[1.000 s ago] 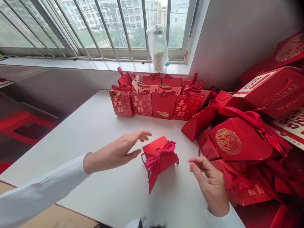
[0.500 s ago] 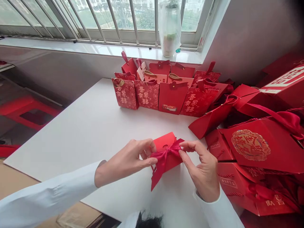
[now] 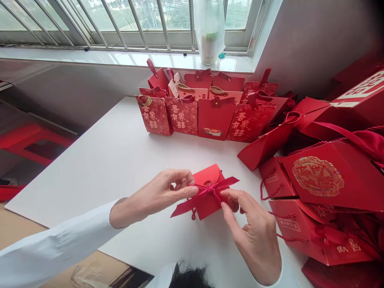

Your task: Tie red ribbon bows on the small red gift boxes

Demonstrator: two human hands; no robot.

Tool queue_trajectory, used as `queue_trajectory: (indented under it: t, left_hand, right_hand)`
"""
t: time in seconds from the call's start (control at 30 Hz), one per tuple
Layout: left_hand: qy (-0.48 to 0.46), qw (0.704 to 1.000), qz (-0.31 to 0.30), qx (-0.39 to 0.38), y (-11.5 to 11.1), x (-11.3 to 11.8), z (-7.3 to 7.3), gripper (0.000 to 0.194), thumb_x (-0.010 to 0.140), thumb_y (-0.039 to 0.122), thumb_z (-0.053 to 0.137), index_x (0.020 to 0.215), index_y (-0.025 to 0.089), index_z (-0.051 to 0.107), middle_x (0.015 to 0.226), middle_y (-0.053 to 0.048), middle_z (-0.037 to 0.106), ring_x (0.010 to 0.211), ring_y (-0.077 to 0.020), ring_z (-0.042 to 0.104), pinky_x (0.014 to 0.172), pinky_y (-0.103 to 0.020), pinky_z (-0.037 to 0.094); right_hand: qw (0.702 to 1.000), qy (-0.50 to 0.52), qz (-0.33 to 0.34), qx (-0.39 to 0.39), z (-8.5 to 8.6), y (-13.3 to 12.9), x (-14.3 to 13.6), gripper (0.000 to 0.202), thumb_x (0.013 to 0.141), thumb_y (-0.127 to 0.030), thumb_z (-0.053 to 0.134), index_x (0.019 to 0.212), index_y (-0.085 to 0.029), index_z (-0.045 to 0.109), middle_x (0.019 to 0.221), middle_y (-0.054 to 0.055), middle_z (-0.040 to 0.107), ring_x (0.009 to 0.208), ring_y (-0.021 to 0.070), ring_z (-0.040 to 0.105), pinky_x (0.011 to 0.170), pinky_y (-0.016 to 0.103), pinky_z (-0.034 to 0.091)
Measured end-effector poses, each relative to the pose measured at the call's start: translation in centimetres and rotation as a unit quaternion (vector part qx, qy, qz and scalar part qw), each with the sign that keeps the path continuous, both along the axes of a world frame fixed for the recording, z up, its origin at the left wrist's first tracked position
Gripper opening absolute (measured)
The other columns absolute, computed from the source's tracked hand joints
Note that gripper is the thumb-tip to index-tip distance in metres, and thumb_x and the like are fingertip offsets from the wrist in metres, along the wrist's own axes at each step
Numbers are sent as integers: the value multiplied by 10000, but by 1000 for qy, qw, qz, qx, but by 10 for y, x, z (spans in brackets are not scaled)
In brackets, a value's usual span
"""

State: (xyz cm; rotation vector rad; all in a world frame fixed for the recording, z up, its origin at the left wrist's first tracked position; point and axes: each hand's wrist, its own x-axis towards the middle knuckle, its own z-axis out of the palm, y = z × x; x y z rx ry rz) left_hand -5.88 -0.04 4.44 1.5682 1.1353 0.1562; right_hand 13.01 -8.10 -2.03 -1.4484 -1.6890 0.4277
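A small red gift box (image 3: 211, 174) with a rounded flap lies on the white table, with a dark red ribbon (image 3: 210, 190) tied in a bow across it. One ribbon tail points down-left, another up-right. My left hand (image 3: 163, 193) is closed at the bow's left side, thumb and forefinger pinching the ribbon. At the bow's right side, my right hand (image 3: 253, 230) has its thumb and forefinger at the ribbon by the box edge; the exact contact is partly hidden. A small red cord end (image 3: 193, 215) hangs below the box's left side.
Several red gift bags (image 3: 216, 120) stand in rows at the back of the white table (image 3: 99, 160). Larger red boxes (image 3: 357, 176) with cords are piled at the right. A bagged clear container (image 3: 209, 46) sits on the windowsill. A red stool (image 3: 33, 140) is at the left.
The left ribbon tail has swung from hanging down to pointing left, and the right tail now sticks out up-right. My right hand has moved slightly left and down along the bow.
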Motion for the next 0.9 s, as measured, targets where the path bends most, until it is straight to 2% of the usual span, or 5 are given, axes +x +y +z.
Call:
queue_trajectory:
  t: [0.33, 0.5, 0.63, 0.8, 0.9]
  left_hand:
    - [-25, 999, 22, 10, 7, 5, -4, 318, 854, 429, 491, 688, 165, 433, 660, 40, 370, 603, -92, 318, 545, -214, 290]
    - [8, 998, 17, 55, 9, 7, 0, 333, 859, 461, 454, 716, 161, 475, 657, 32, 412, 589, -94, 343, 522, -211, 303]
    - [53, 991, -16, 118, 8, 7, -3, 319, 880, 415, 454, 687, 162, 486, 687, 31, 460, 623, -99, 378, 551, -215, 291]
    - [109, 968, -47, 222, 3, 6, -9, 285, 897, 398, 455, 730, 184, 542, 780, 16, 527, 747, -138, 428, 664, -236, 312]
    - [117, 963, -45, 240, 3, 8, -9, 307, 915, 401, 419, 736, 180, 534, 765, 14, 520, 740, -140, 433, 680, -242, 316]
  right_hand:
    - [997, -42, 38, 46, -9, -2, -3, 223, 868, -54, 443, 951, -181, 607, 804, 31, 616, 739, 169, 561, 714, 291, 426]
    - [998, -35, 27, 38, -7, -3, -3, 130, 887, -118, 495, 936, -192, 589, 784, 20, 602, 702, 162, 539, 662, 281, 419]
    - [999, -41, 8, 21, -6, -5, -2, 43, 886, -175, 535, 901, -187, 573, 747, 10, 574, 657, 148, 510, 606, 265, 393]
    - [998, -52, 34, 24, -7, -6, -3, 104, 900, -129, 495, 827, -180, 548, 714, 7, 547, 650, 144, 497, 608, 266, 364]
    - [994, -72, 54, 56, -8, -5, -4, 124, 896, -98, 489, 805, -169, 536, 702, 14, 541, 640, 143, 490, 617, 269, 359]
